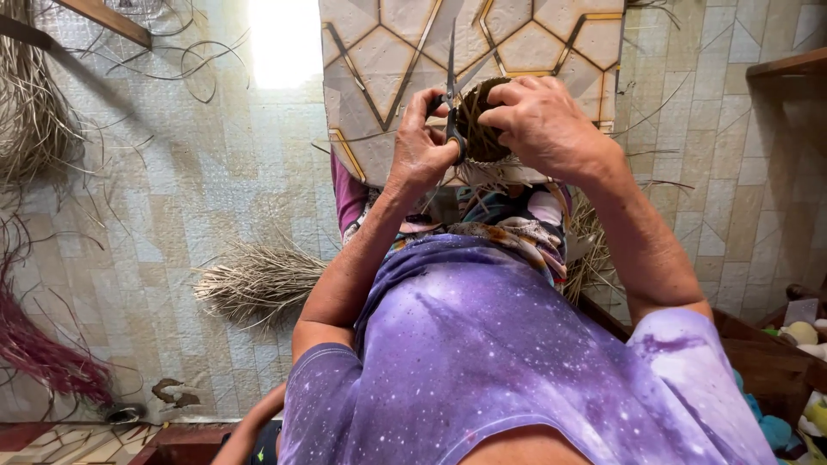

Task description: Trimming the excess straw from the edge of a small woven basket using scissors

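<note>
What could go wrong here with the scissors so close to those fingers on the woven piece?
The scissors in the left hand lie right against the small woven fibre piece that the right hand grips, so a slip might nick a finger. The blades could also cut a strand that belongs to the weave. Whether the blades are open is hard to tell.

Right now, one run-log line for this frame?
left hand: grips scissors, blades up | right hand: holds small woven piece | floor: straw bundle
</note>
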